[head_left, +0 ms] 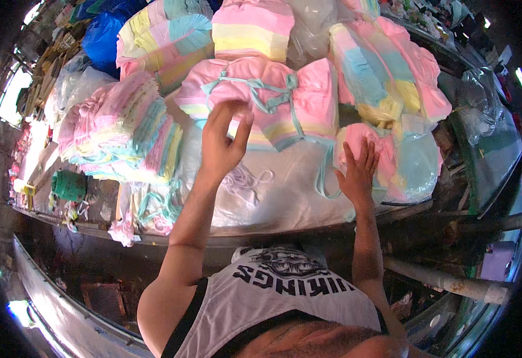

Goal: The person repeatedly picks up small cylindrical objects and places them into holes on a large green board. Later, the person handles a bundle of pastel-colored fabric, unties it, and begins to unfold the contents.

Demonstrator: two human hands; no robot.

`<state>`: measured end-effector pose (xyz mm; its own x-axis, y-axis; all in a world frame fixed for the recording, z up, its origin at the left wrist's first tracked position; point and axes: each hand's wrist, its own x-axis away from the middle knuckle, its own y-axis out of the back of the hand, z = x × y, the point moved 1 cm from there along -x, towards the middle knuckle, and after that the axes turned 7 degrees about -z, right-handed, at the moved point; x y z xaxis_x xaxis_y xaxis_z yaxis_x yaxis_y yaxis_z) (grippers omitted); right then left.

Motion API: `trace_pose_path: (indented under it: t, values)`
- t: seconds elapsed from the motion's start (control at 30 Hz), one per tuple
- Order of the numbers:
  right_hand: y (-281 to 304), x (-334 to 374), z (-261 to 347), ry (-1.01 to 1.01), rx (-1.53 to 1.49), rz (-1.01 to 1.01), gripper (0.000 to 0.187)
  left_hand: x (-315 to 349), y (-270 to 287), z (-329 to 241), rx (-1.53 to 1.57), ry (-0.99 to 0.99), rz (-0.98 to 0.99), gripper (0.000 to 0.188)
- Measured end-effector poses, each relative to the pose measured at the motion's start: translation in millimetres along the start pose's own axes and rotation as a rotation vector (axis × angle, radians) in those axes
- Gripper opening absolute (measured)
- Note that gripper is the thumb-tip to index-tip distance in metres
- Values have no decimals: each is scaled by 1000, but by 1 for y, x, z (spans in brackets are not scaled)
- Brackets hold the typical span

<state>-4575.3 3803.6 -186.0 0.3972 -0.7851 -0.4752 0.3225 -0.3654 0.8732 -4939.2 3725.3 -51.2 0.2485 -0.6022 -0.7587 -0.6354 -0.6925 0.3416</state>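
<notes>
In front of me lies a pink bundle of folded cloth (317, 98) with yellow and white bands at its lower edge. A teal cloth tie (273, 98) runs across it, knotted near the middle. Just over its left part hovers my left hand (224, 143), fingers curved and blurred, thumb apart, with nothing visible between them. Spread flat, my right hand (359, 170) rests on a smaller pink bundle (356, 137) at the right. A loose teal strip (322, 173) hangs between the two bundles.
Pastel striped cloth stacks (117, 125) stand to the left, with more bundles (252, 30) at the back and right (386, 71). Lilac cords (243, 182) and teal cords (159, 203) lie on the plastic-covered table (285, 203). Clear plastic bags (482, 98) hang at right; a green container (68, 185) is left.
</notes>
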Motion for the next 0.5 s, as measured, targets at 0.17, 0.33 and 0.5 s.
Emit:
trace_pose_path:
  t: [0.17,0.33,0.5]
  values:
    - [-15,-6,9,-74,31,34,113,-21,-79,90,-426,-208,106,49]
    - [-39,-29,3,-141,94,100,117,11,-127,135,-655,-188,324,73]
    - [-33,-21,10,-130,93,54,110,17,-123,138,-690,-263,327,71]
